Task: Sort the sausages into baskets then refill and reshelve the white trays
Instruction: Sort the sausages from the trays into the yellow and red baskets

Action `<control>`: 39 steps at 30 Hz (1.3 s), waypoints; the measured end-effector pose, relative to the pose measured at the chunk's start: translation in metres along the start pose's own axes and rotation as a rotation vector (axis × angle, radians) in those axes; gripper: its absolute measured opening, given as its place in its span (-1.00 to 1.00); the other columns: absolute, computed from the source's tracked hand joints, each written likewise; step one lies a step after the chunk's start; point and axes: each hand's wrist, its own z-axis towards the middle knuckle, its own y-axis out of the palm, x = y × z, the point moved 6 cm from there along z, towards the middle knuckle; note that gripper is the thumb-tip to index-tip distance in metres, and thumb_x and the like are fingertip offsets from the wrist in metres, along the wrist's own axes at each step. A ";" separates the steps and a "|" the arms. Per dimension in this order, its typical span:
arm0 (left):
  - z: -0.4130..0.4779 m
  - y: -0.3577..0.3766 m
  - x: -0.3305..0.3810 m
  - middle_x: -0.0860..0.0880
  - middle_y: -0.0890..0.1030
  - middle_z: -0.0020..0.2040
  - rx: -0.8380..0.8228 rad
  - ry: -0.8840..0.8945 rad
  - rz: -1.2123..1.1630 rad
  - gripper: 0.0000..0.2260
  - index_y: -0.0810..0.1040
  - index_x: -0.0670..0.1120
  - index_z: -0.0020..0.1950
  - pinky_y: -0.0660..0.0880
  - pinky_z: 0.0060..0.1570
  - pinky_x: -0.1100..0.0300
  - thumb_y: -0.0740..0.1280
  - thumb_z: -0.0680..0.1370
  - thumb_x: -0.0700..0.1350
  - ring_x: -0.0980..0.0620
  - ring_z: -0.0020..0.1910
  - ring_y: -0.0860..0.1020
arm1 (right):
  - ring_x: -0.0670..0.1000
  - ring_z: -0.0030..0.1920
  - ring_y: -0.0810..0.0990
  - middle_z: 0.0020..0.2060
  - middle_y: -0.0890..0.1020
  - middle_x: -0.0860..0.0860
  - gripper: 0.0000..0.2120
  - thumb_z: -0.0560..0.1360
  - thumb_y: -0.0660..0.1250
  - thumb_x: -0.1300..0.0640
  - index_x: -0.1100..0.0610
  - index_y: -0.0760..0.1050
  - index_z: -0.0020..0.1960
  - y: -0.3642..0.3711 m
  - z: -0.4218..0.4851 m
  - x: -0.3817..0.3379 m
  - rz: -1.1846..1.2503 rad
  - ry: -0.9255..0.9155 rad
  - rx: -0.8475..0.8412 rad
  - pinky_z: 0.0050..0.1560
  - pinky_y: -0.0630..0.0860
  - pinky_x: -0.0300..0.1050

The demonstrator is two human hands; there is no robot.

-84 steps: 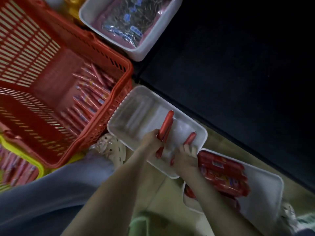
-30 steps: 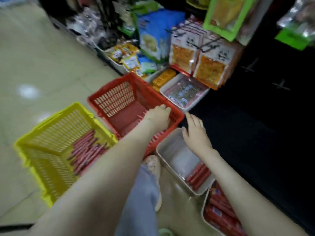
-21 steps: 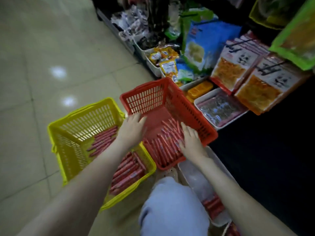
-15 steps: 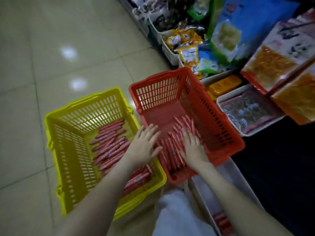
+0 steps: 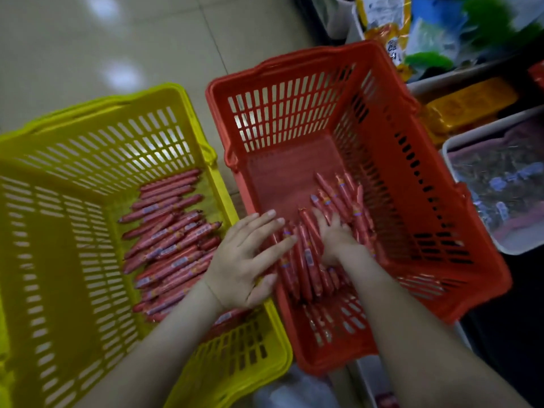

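Two baskets stand side by side on the floor. The red basket (image 5: 294, 58) holds a loose pile of thin red sausages (image 5: 338, 195) along its near right side. Several thicker sausages (image 5: 167, 237) lie in rows in the yellow basket (image 5: 88, 103). My left hand (image 5: 250, 260) reaches over the red basket's left rim, fingers spread and straight, touching the pile's left edge. My right hand (image 5: 335, 237) lies flat on the middle of the pile with fingers pushed among the sausages; it holds nothing that I can see.
A white tray (image 5: 450, 148) of silvery packets sits right of the red basket. Behind it lie yellow packs (image 5: 468, 104) and snack bags (image 5: 382, 25) on the low shelf. A strip of another white tray (image 5: 363, 375) shows below the red basket. Tiled floor (image 5: 88, 39) lies at far left.
Both hands left the white tray, where they held sausages, and moved over to the red basket. In the last half second they sank onto its sausage pile.
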 end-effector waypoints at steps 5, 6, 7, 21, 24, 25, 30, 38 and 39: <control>0.001 -0.002 0.002 -0.24 0.53 0.25 -0.057 -0.009 0.021 -0.46 0.62 -0.15 0.21 0.24 0.39 -0.04 -0.04 0.61 0.11 -0.19 0.37 0.40 | 0.20 0.30 0.46 0.30 0.45 0.26 -0.16 0.41 0.34 0.32 0.19 -0.07 0.53 -0.001 0.000 0.023 0.306 0.142 0.128 0.28 0.41 -0.04; 0.001 -0.003 0.002 -0.24 0.54 0.25 -0.069 -0.015 0.020 -0.47 0.62 -0.15 0.20 0.23 0.39 -0.04 -0.02 0.61 0.11 -0.19 0.37 0.40 | 0.20 0.26 0.50 0.25 0.49 0.25 -0.26 0.41 0.36 0.29 0.25 0.08 0.48 -0.002 -0.005 0.028 0.348 0.178 0.150 0.23 0.44 -0.06; 0.001 -0.003 0.002 -0.24 0.53 0.25 -0.083 -0.023 0.024 -0.49 0.62 -0.15 0.20 0.22 0.40 -0.04 0.00 0.61 0.10 -0.19 0.37 0.39 | 0.20 0.22 0.53 0.21 0.53 0.24 -0.37 0.40 0.38 0.26 0.26 0.22 0.40 -0.003 -0.011 0.032 0.378 0.199 0.166 0.19 0.46 -0.06; 0.083 -0.117 0.143 -0.10 0.61 0.18 -0.219 -0.918 -0.929 -0.50 0.48 -0.06 0.34 0.44 0.27 0.05 0.36 0.48 0.16 -0.02 0.06 0.60 | -0.10 -0.04 0.58 -0.04 0.62 -0.04 -0.53 0.30 0.57 0.15 0.07 0.45 0.13 -0.117 -0.319 0.014 1.057 -0.257 0.598 -0.11 0.45 -0.36; 0.092 -0.157 0.209 -0.09 0.57 -0.12 -0.144 -0.932 -1.200 -0.80 0.46 -0.04 0.19 0.59 -0.05 -0.06 0.33 0.57 -0.11 0.06 -0.31 0.55 | -0.06 0.02 0.61 0.06 0.61 0.03 -0.58 0.42 0.46 0.23 0.03 0.39 0.20 -0.123 -0.398 0.013 1.177 -0.353 0.647 0.00 0.58 -0.17; 0.092 -0.169 0.230 -0.08 0.57 -0.13 -0.154 -0.897 -1.237 -0.84 0.45 -0.01 0.16 0.60 -0.12 -0.02 0.29 0.60 -0.16 0.05 -0.29 0.56 | -0.05 0.03 0.60 0.08 0.60 0.04 -0.59 0.47 0.39 0.28 0.03 0.36 0.24 -0.120 -0.421 0.015 1.237 -0.388 0.628 -0.01 0.59 -0.14; 0.081 -0.208 0.299 -0.17 0.61 0.12 -0.323 -0.704 -1.198 -0.76 0.46 0.08 0.26 0.52 0.11 -0.06 0.26 0.61 -0.12 -0.16 0.00 0.60 | 0.12 0.18 0.56 0.19 0.56 0.17 -0.63 0.56 0.16 0.40 0.13 0.38 0.31 -0.092 -0.511 0.032 1.505 -0.526 0.646 0.23 0.48 0.05; 0.049 -0.232 0.375 -0.23 0.61 0.12 -0.486 -0.456 -1.145 -0.63 0.37 0.17 0.29 0.57 0.08 -0.04 0.30 0.58 -0.21 -0.14 0.08 0.62 | -0.07 -0.19 0.67 -0.05 0.58 0.09 -0.75 0.54 0.24 0.39 0.14 0.37 0.15 -0.066 -0.598 0.054 1.562 -0.444 1.019 -0.23 0.57 -0.16; 0.050 -0.233 0.380 -0.21 0.61 0.07 -0.484 -0.410 -1.144 -0.57 0.35 0.18 0.30 0.61 -0.04 0.10 0.31 0.57 -0.26 -0.07 0.01 0.62 | -0.09 -0.22 0.67 -0.04 0.57 0.11 -0.74 0.54 0.24 0.40 0.18 0.36 0.18 -0.064 -0.602 0.056 1.584 -0.439 1.035 -0.25 0.57 -0.21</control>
